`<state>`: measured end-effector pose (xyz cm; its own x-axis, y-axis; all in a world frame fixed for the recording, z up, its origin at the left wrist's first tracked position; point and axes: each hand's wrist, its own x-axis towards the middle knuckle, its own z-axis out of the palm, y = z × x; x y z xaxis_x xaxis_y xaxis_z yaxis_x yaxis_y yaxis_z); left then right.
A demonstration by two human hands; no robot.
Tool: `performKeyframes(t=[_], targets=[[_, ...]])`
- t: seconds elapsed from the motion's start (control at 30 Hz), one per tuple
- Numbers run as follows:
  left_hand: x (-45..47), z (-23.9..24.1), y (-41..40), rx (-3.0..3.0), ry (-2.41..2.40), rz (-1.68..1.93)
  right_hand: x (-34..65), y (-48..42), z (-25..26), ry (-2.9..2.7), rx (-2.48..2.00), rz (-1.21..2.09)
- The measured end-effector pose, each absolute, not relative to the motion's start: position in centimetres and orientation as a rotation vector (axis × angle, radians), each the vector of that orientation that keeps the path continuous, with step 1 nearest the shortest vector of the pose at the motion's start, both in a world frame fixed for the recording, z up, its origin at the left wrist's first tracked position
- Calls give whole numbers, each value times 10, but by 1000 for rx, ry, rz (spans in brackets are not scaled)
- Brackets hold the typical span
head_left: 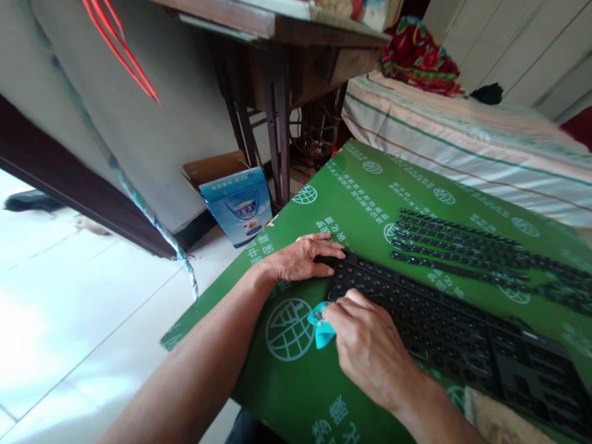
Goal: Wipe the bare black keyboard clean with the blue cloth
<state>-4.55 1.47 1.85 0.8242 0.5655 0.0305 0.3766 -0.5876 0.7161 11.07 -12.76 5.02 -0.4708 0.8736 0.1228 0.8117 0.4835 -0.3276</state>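
Keyboard (446, 333) stretches right from left hand (303, 258), loosely spread at its corner | right hand (365, 345) pinches turquoise cloth (325, 335) beside it | green board (287, 401) beneath hands | bed (462, 142) beyond

Left hand (303, 258) rested on the left end of a capless black keyboard (430, 320). Right hand (365, 339) gripped a teal cloth (324, 335) at that same end. Keycaps (457, 240) lay in rows on the green worktop (296, 382). Blue carton (238, 209) on floor beyond.
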Motion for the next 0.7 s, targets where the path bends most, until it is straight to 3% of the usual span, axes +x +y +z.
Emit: performKeyframes(t=[0.2, 0.33, 0.7], targets=[[-45, 17, 16, 2256, 667, 326, 129, -121, 52, -1887, -1496, 786], [-45, 17, 17, 2246, 687, 315, 143, -120, 52, -1555, -1676, 714], [-45, 16, 17, 2267, 662, 346, 109, -139, 42, -2239, -1498, 347]])
